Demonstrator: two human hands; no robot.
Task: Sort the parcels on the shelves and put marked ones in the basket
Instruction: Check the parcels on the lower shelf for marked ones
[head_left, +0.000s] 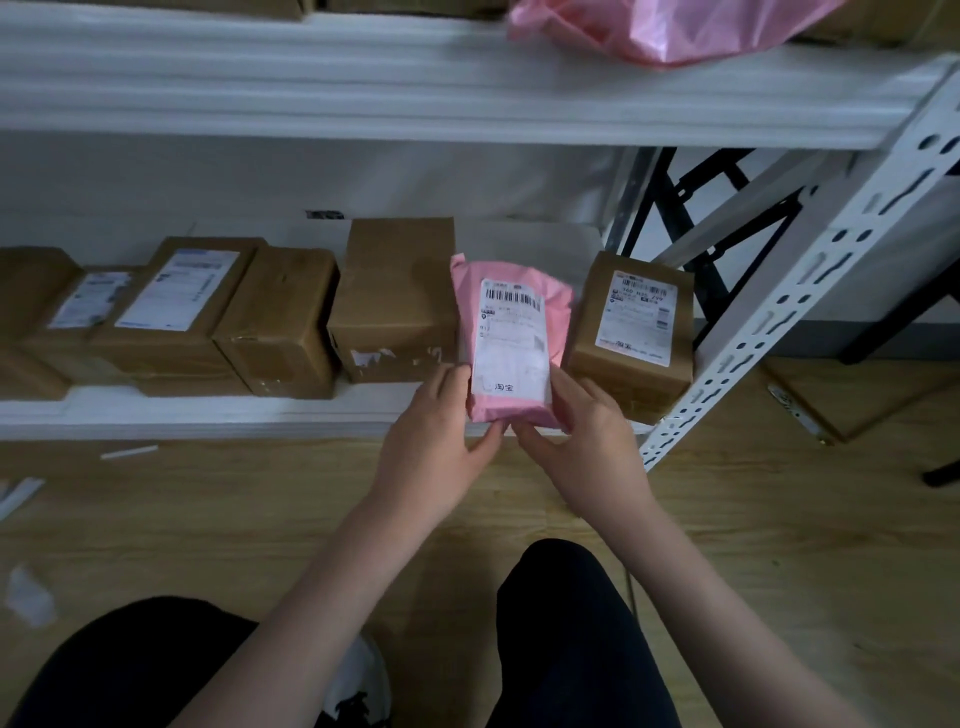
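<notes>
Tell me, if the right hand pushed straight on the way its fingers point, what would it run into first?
The right hand already grips the pink parcel, so that comes first. Beyond it probably the tall brown box, though depth is hard to judge.

Pink parcel (511, 338) up front, white shipping label (514, 340) facing us: a barcode runs across its top and "淘宝" is printed at the bottom edge; the fine print between is too blurred to read. Brown box (631, 332) just right of it carries a label (638, 315) with a barcode, unclear large digits beneath, "淘宝" at its foot. Labels on the left boxes (176, 306) are unreadable.
</notes>
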